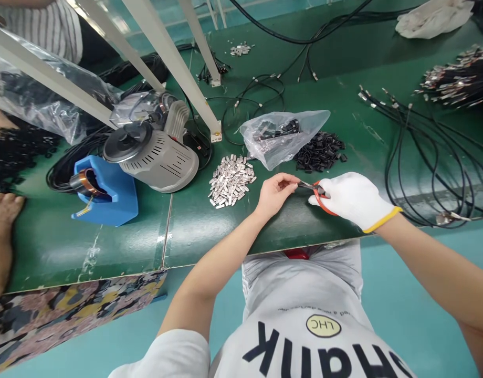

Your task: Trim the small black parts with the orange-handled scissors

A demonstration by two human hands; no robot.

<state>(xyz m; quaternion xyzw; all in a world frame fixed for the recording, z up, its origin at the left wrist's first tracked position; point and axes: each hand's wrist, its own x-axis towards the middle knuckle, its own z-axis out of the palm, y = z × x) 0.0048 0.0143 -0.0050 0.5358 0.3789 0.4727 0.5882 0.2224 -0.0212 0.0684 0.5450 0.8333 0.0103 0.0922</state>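
My right hand (349, 197), in a white glove with a yellow cuff, is closed around red-handled pliers (322, 197). Their dark jaws point left toward my bare left hand (276, 195). Thumb and fingers of that left hand are pinched together at the jaw tips; whatever they hold is too small and hidden to name. Just beyond both hands lies a heap of small black pieces (321, 152), beside a clear plastic bag (281, 137) with dark parts inside. A pile of small silver metal pieces (231, 180) spreads out left of my left hand.
A grey machine (158, 160) and a blue tape dispenser (107, 191) stand on the green table (210, 236) to the left. Black cables (434, 152) lie coiled at right. White posts (174, 58) rise at the back. Another person's hand (3, 210) rests at far left.
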